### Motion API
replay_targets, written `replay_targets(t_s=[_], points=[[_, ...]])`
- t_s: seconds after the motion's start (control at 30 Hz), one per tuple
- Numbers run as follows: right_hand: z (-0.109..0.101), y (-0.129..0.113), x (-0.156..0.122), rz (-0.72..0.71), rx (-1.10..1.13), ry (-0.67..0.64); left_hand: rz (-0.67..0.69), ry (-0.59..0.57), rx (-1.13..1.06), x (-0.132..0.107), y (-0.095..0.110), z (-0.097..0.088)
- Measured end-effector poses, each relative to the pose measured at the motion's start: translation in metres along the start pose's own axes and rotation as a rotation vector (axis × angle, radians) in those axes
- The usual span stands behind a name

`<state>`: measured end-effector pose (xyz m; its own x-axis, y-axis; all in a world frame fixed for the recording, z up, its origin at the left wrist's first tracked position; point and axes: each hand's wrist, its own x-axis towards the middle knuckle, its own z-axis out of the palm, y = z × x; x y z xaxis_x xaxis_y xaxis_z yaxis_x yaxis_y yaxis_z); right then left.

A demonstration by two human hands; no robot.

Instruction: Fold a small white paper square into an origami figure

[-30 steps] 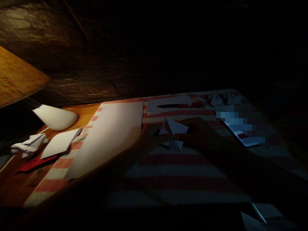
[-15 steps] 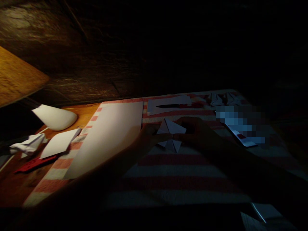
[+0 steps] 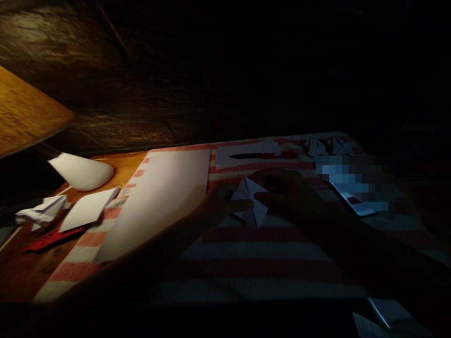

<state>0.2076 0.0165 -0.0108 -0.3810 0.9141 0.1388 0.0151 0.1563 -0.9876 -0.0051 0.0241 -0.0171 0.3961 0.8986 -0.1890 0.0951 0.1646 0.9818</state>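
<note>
In very dim light, a small folded white paper piece [image 3: 251, 202] lies on a red and white striped cloth [image 3: 253, 253]. My left hand [image 3: 220, 203] pinches its left side, fingers closed on the paper. My right hand [image 3: 287, 192] covers its right half, fingers pressed down on a flap. Both forearms reach in from the dark lower edge.
A large white sheet [image 3: 160, 197] lies left of my hands. Farther back a knife [image 3: 252, 155] rests on another sheet. A white lamp head [image 3: 81, 171], crumpled paper [image 3: 40, 210], a smaller sheet [image 3: 88, 207] and a red object [image 3: 49, 238] sit on the wooden table at left. Folded paper shapes [image 3: 324, 145] lie at the back right.
My right hand has slid left over the folded paper, covering more of its upper flap. The paper's visible shape has shrunk and flattened. My left hand has stayed at its left edge.
</note>
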Motion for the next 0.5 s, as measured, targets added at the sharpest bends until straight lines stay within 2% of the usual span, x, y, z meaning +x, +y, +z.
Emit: replay_targets(t_s=[0.2, 0.37, 0.5], points=[[-0.0011, 0.0028, 0.0010, -0.019, -0.050, 0.040, 0.018, 0.014, 0.021, -0.0013, 0.0049, 0.0022], [-0.0024, -0.0020, 0.0020, 0.053, 0.003, -0.014, -0.001, 0.056, 0.061, -0.0014, 0.0029, 0.0013], [-0.0021, -0.0044, 0.0023, 0.046, 0.045, -0.028, -0.016, 0.063, 0.058, 0.0000, -0.0025, -0.0012]])
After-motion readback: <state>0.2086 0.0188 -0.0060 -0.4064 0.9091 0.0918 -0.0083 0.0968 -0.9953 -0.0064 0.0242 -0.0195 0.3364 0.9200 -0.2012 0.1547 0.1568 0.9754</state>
